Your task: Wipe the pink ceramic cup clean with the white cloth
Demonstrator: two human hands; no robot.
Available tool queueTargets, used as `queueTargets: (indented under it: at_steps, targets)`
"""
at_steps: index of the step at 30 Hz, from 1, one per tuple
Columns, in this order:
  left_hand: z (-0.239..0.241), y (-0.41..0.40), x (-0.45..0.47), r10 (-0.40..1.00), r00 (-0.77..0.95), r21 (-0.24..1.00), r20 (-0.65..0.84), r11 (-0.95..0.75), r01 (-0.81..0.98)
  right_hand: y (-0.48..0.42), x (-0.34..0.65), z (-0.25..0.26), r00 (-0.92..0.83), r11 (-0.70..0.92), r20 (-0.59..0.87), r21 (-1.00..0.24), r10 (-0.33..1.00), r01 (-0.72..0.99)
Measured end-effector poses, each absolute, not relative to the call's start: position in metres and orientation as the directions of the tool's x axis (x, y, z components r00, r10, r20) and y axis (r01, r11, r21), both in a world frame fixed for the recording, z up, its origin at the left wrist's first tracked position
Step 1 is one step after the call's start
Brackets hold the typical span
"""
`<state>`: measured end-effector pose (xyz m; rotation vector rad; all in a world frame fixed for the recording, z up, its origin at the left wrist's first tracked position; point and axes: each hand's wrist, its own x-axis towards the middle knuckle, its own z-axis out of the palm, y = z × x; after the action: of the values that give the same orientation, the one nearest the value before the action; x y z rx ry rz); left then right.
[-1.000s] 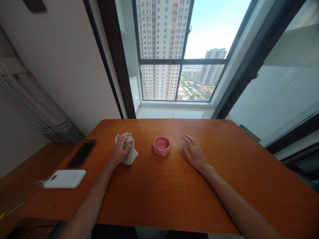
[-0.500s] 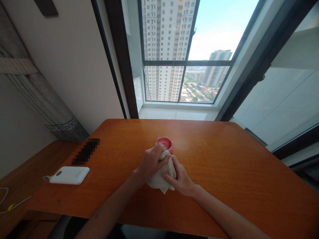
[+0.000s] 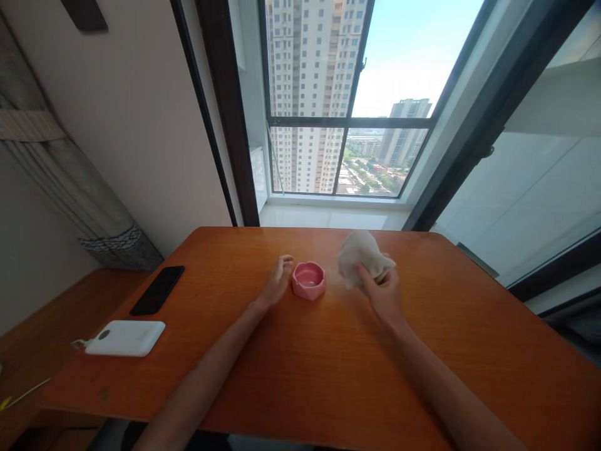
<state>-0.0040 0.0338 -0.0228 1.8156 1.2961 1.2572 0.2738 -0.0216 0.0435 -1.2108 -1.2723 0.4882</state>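
Observation:
A small pink faceted bowl stands near the middle of the orange wooden table. My left hand rests on the table just left of the bowl, fingers loosely apart, holding nothing. To the right of the bowl my right hand is lifted a little and closed on a crumpled white cloth, which bunches above my fingers.
A black phone and a white power bank with a cable lie at the table's left end. A lower wooden surface adjoins on the left. Behind the table are a wall, a curtain and a tall window.
The cloth went from my left hand to both hands in front of the bowl, then to my right hand alone, which carried it right of the bowl. My left hand let go and settled beside the bowl.

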Motion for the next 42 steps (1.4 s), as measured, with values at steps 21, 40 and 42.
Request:
queueTargets:
  at_steps: [21,40,42]
  targets:
    - [-0.037,0.026,-0.006,0.887,0.342,0.786,0.311,-0.442,0.431,0.013,0.228,0.009,-0.208,0.615,0.746,-0.321,0.633,0.72]
    - [-0.033,0.023,-0.005,0.882,0.347,0.766,0.319,-0.455,0.453,0.01,0.208,-0.019,-0.648,0.802,0.564,-0.044,0.512,0.595]
    - [-0.033,0.022,-0.006,0.877,0.355,0.76,0.322,-0.464,0.456,0.011,0.205,-0.023,-0.571,0.786,0.597,-0.176,0.564,0.592]
